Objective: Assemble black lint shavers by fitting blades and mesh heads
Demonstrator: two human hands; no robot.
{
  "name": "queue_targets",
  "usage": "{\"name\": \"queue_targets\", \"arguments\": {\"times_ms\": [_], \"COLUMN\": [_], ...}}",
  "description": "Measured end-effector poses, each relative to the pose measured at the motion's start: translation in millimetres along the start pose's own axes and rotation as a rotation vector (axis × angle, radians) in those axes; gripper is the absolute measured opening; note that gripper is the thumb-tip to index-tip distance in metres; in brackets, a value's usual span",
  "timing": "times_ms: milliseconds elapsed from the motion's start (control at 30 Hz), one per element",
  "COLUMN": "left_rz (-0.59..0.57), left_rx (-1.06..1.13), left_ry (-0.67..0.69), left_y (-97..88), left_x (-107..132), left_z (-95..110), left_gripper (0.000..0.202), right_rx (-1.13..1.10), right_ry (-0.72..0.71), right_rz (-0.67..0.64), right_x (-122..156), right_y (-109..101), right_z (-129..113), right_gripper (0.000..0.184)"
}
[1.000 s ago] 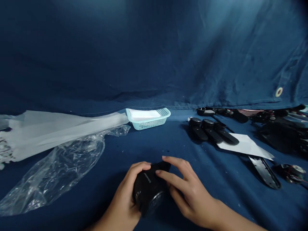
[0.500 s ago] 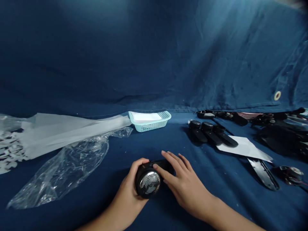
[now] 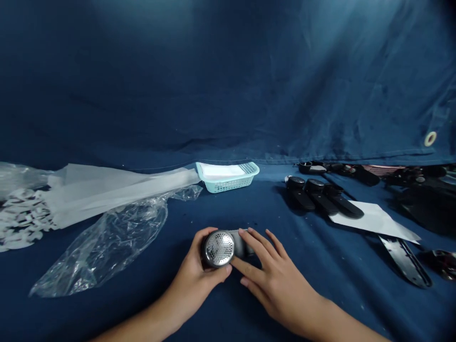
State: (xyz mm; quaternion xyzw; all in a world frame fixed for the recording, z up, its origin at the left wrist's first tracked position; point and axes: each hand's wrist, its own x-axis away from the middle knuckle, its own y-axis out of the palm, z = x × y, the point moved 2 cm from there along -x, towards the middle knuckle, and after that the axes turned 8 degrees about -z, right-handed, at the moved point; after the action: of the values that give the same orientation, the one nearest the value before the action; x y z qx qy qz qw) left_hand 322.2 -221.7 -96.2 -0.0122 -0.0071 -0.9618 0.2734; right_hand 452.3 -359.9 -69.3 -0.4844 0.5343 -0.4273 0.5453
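Observation:
A black fabric shaver (image 3: 220, 248) with a round, perforated silver head is held between my two hands, low in the middle of the head view. My left hand (image 3: 195, 270) wraps around the head end, its thumb below the metal mesh. On the handle side, my right hand (image 3: 280, 275) has its fingers bent over and against the grey-looking handle, which they partly hide. The mesh faces up toward me and catches the light.
Beyond the hands stands a light blue basket (image 3: 233, 185) with white paper inside. Clear plastic (image 3: 107, 251) and white sheets (image 3: 117, 190) lie at left. Several similar black shavers (image 3: 322, 199), white paper (image 3: 374, 221) and a dark shell part (image 3: 406, 261) are on the right.
The shaver has turned so its mesh faces more upward and looks brighter. My left thumb now shows along its lower edge. The view has shifted slightly left.

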Motion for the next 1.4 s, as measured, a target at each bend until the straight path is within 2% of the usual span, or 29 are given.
{"name": "queue_targets", "arguments": {"times_ms": [267, 400, 567, 800, 967, 1133, 1200, 1300, 1400], "left_rz": [0.0, -0.007, -0.105, -0.186, -0.169, -0.119, -0.144, -0.2, -0.252], "left_rx": [0.027, 0.081, 0.209, 0.416, 0.454, 0.492, 0.507, 0.505, 0.458], "left_ry": [-0.019, -0.095, -0.225, -0.21, -0.157, -0.136, -0.156, -0.185, -0.183], "left_y": [3.8, 3.2, -3.9, -9.9, -10.6, -15.3, -16.7, -15.0, -7.4], "left_x": [-0.8, -1.3, -2.0, -7.3, -6.8, -6.2, -5.5, -1.7, 3.4], "left_z": [4.0, 8.9, 17.3, 19.9, 19.2, 14.1, 13.8, 16.7, 22.0], "left_gripper": [0.059, 0.062, 0.04, 0.031, 0.031, 0.033, 0.038, 0.041, 0.044], "right_rx": [-0.011, -0.009, -0.097, -0.49, -0.812, -0.947, -1.0, -1.181, -1.523], "right_ry": [0.042, 0.11, 0.154, 0.122, 0.162, 0.036, 0.003, 0.121, 0.284], "right_rz": [0.005, -0.009, 0.013, 0.041, 0.11, -0.003, 0.02, 0.105, 0.102], "right_x": [-0.5, -0.5, 3.9, 6.4, 6.6, 10.5, 10.8, 7.3, 1.0], "right_y": [3.0, 6.6, 7.4, 3.9, 6.0, 2.8, 1.3, 4.8, 13.7], "right_z": [2.9, 8.9, 13.0, 14.7, 14.2, 7.4, 4.3, 2.0, 0.6], "right_gripper": [0.062, 0.055, 0.052, 0.049, 0.051, 0.055, 0.05, 0.033, 0.028]}}
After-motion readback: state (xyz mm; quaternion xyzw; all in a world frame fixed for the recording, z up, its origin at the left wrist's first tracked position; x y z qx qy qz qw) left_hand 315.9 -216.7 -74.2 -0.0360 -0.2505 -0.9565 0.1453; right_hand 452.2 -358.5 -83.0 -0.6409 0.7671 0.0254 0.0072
